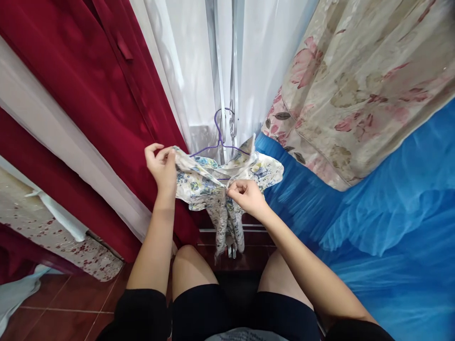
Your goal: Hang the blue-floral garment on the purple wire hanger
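In front of me a white floral blouse (199, 187) with blue and yellow flowers hangs on a purple hanger (219, 139). My left hand (161, 166) pinches the edge of the blouse's collar at the left and draws it out in a taut strip. At the middle of the front opening, my right hand (247, 196) is closed on the fabric, thumb and forefinger together. Whether a button sits between those fingers is hidden. Below the hands the lower part of the blouse hangs in narrow folds.
Dark red curtains (106, 94) hang at the left, white curtains (185, 57) behind the hanger. To the right are a floral curtain (355, 85) and bright blue fabric (373, 222). Below lies a red tiled floor (67, 298), with my knees close under the blouse.
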Demonstrator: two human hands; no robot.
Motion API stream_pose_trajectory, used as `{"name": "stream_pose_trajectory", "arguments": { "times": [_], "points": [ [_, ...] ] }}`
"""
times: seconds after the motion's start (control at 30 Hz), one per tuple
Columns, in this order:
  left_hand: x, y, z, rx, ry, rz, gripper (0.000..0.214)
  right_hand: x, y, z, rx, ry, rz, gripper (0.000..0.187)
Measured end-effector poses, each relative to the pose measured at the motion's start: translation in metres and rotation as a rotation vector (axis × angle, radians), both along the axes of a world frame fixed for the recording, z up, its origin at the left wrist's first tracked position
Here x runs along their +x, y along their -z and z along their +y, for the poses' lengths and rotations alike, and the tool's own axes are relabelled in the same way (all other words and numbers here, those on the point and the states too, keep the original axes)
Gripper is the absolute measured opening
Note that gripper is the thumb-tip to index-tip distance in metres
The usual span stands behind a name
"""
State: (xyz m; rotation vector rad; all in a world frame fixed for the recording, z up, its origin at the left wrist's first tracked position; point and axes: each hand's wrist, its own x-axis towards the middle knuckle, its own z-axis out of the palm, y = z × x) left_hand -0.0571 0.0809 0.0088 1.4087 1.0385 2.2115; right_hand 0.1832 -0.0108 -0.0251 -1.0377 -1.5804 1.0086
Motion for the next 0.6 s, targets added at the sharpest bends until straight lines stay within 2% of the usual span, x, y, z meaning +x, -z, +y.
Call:
{"name": "stream_pose_trajectory", "arguments": {
  "times": [0.1,0.17,0.3,0.37,0.4,0.47,0.53,0.57,0.6],
  "points": [
    [-0.032,0.025,0.019,-0.266,0.086,-0.544,0.031,0.0,0.011,-0.005,-0.03,-0.053,0.015,0.019],
    [-0.037,0.046,0.016,-0.456,0.151,-0.793,0.028,0.0,0.02,-0.007,-0.061,-0.072,0.048,0.02],
    [-0.008,0.092,-0.016,-0.631,0.279,-0.853,0.022,0.009,0.049,-0.012,-0.151,-0.048,0.134,0.021],
    [0.017,0.106,-0.038,-0.682,0.373,-0.845,0.017,0.017,0.067,-0.016,-0.188,-0.012,0.144,0.022],
    [0.03,0.109,-0.049,-0.702,0.435,-0.833,0.014,0.02,0.075,-0.02,-0.207,-0.007,0.137,0.024],
    [0.055,0.105,-0.072,-0.721,0.597,-0.774,0.021,0.027,0.086,-0.028,-0.237,-0.035,0.084,0.025],
    [0.079,0.089,-0.091,-0.677,0.819,-0.59,0.032,0.031,0.088,-0.037,-0.233,-0.092,-0.003,0.016],
    [0.089,0.08,-0.099,-0.632,0.899,-0.46,0.033,0.033,0.086,-0.042,-0.206,-0.123,-0.041,0.009],
    [0.099,0.07,-0.105,-0.577,0.952,-0.307,0.032,0.035,0.082,-0.047,-0.17,-0.151,-0.063,0.01]
  ]
}}
